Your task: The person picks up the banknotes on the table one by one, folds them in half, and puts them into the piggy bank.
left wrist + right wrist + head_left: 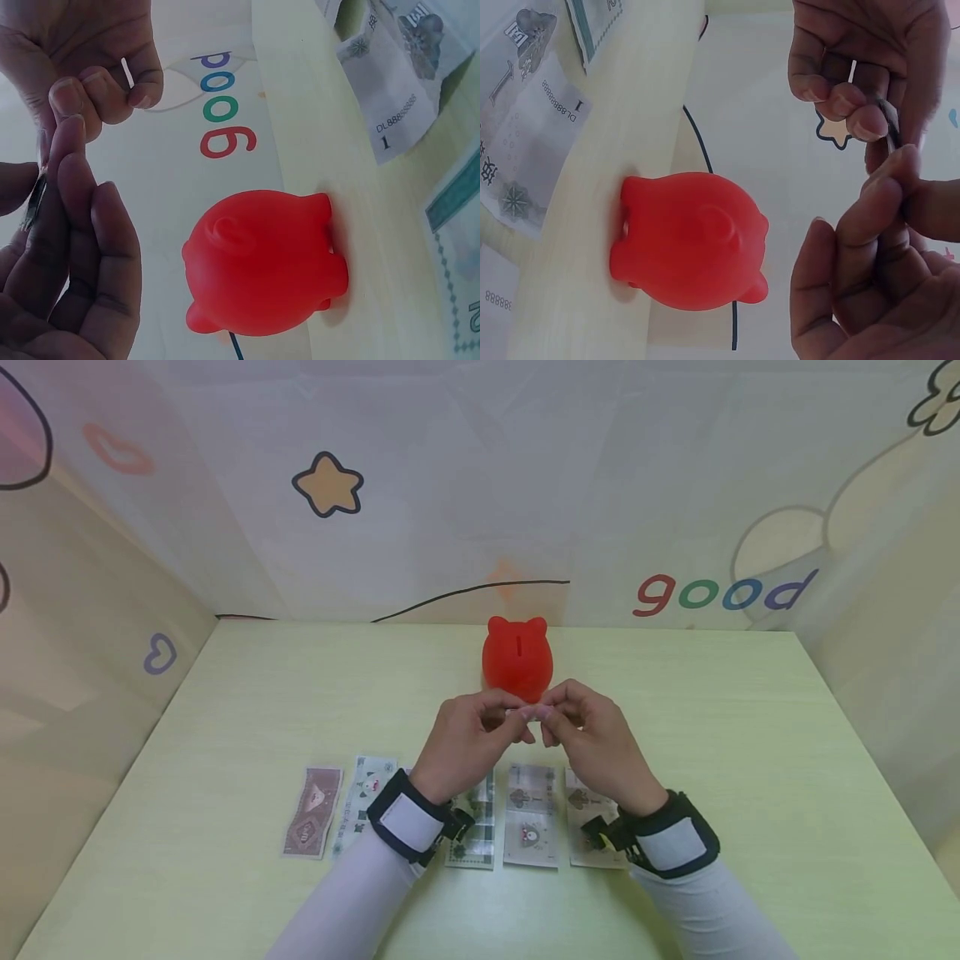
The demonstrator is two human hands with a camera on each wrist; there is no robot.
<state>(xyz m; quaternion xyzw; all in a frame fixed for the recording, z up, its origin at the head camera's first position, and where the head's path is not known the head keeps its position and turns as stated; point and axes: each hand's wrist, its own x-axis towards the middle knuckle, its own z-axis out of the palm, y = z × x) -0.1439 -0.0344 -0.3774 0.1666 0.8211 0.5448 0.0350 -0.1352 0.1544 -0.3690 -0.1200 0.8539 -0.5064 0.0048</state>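
Thin strip (33,201) pinched by left hand (465,735) and right hand (596,743); red piggy bank (517,660) set just beyond hands, contents hidden.

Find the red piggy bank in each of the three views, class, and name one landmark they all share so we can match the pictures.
Head: the red piggy bank sits near the middle, slightly right of centre.
Left wrist: lower middle, turned on its side by the camera angle.
Right wrist: left of centre, slightly below mid-height, also sideways.
Shared landmark: the banknotes, below it in the head view, towards the right edge in left wrist, towards the left edge in right wrist.
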